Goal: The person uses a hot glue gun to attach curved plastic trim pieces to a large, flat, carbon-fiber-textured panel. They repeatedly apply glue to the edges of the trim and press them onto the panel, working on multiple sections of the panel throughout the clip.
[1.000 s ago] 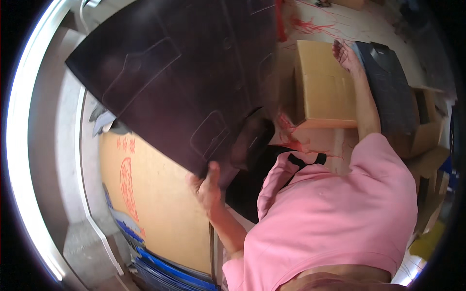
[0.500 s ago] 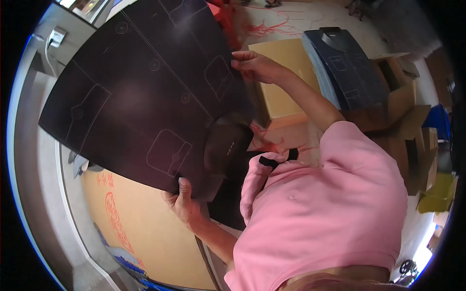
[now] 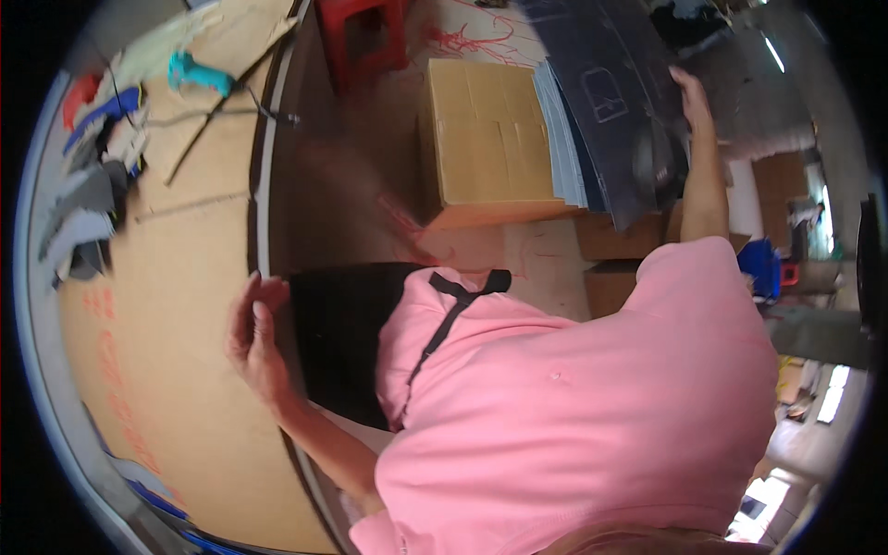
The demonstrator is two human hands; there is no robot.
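R hand is reaching well out to the person's right, fingers fairly straight & lying along the outer edge of a dark panel w/ pale pocket outlines; thumb isn't showing clearly, so can't say if it's gripping or just touching. The panel is lying over a pale blue-grey stack of sheets, beside a closed cardboard box, w/ a black rounded flap sitting nr its lower end. L hand is hanging over the edge of the cardboard-topped surface, fingers loosely curled, thumb apart, holding nothing. Farther up that surface a teal handheld tool is lying nr grey & blue fabric scraps; a red stool is standing on the floor beyond, nr red strands. Imo the step in hand is looking like a placing one, R hand alone minding the panel at the stack. Next move is prob calling for squaring its edges w/ the sheets below, then freeing the R fingers w/o dragging it askew, L hand being unladen & avail to help steady it
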